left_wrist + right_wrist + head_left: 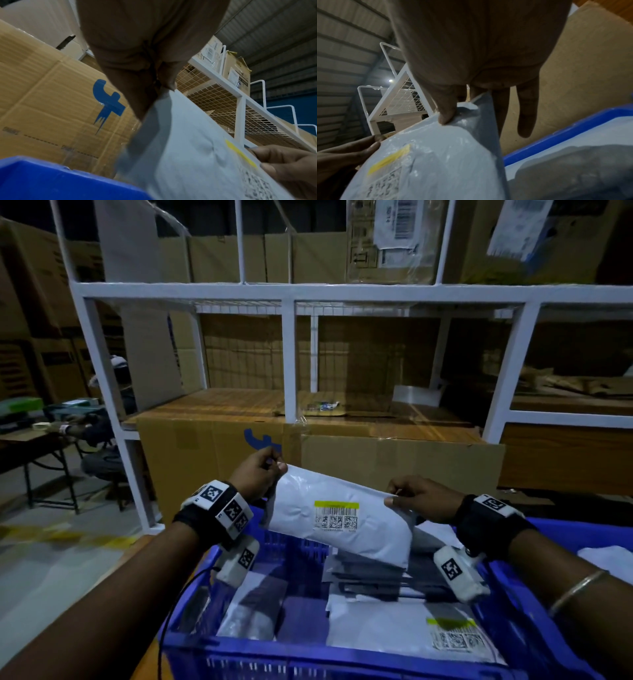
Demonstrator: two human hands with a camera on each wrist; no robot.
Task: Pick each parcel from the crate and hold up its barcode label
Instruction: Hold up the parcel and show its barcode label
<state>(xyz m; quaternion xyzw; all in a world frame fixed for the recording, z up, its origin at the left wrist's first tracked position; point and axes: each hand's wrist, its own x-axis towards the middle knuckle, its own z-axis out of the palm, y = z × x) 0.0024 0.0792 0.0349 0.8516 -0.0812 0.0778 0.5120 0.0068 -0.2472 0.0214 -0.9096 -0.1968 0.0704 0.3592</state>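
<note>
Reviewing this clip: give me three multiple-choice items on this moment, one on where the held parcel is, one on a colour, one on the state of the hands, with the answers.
1. Where is the white parcel?
A. Flat on the shelf
B. Held above the blue crate
C. On the floor

2. What colour is the strip along the top of the barcode label?
A. Red
B. Blue
C. Yellow

3. How is the parcel held?
A. The left hand and the right hand each pinch an end
B. One hand only
C. Resting on open palms

Answers: B, since the head view shows it lifted over the crate and the parcels in it; C, a yellow band tops the label; A, both wrist views show fingers pinching the parcel's ends.
</note>
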